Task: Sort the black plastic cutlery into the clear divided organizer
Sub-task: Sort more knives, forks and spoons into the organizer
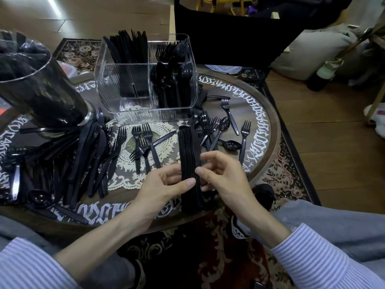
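Observation:
A stack of black plastic knives (pixel 188 151) is held upright-lengthwise over the table's near edge. My left hand (pixel 164 184) grips it from the left with the thumb across its front. My right hand (pixel 223 174) pinches its right side. The clear divided organizer (pixel 116 80) stands at the table's far middle, with knives in its back left compartment, forks at the back right and spoons at the front right. Its front left compartment looks empty. Loose forks (pixel 145 142) lie in the middle, forks and spoons (pixel 220 130) to the right, a knife pile (pixel 87 159) at the left.
A tall dark glass vase (pixel 39 84) leans in at the left of the round patterned table (pixel 270 130). A lace doily (pixel 125 170) lies under the loose forks. A black chair back (pixel 229 38) stands behind the table. Patterned rug and wooden floor lie around.

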